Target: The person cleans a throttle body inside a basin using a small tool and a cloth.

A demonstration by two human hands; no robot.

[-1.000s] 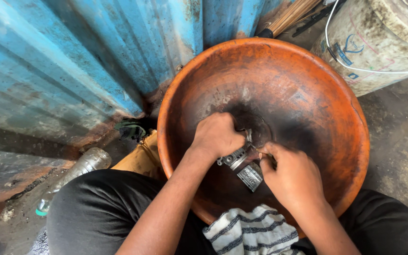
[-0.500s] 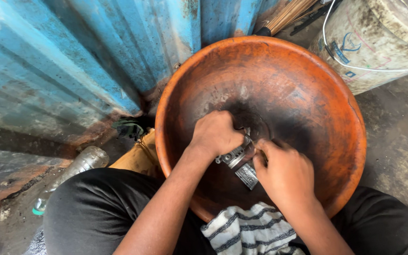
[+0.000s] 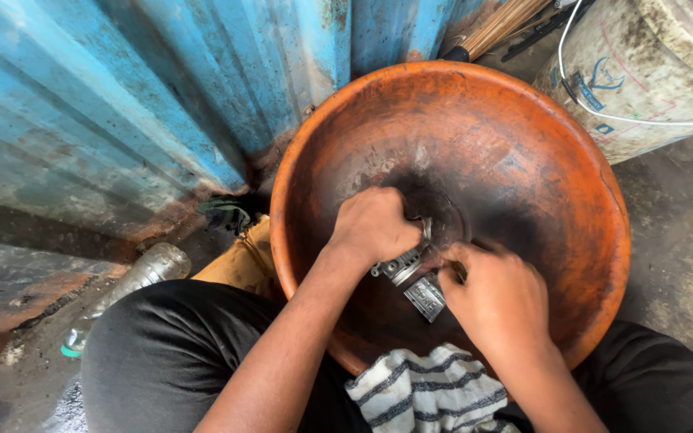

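A wide rusty-orange metal basin (image 3: 571, 152) with a dark, oily bottom sits between my knees. Inside it my left hand (image 3: 372, 226) is closed over a grey metal part (image 3: 411, 273) with ribbed faces, pressing it against the basin's bottom. My right hand (image 3: 495, 297) is curled right beside the part's lower end, slightly blurred; what it grips is hidden by the fingers. A white cloth with dark stripes (image 3: 427, 393) lies over my lap at the basin's near rim.
A blue corrugated metal wall (image 3: 146, 104) stands at the back left. A dirty white bucket (image 3: 651, 72) with a wire handle is at the top right. An empty plastic bottle (image 3: 126, 285) lies on the ground at left. Broom bristles (image 3: 499, 24) lean behind the basin.
My right hand has shifted slightly left and up against the metal part, rubbing at it. My left hand keeps its hold in the same spot.
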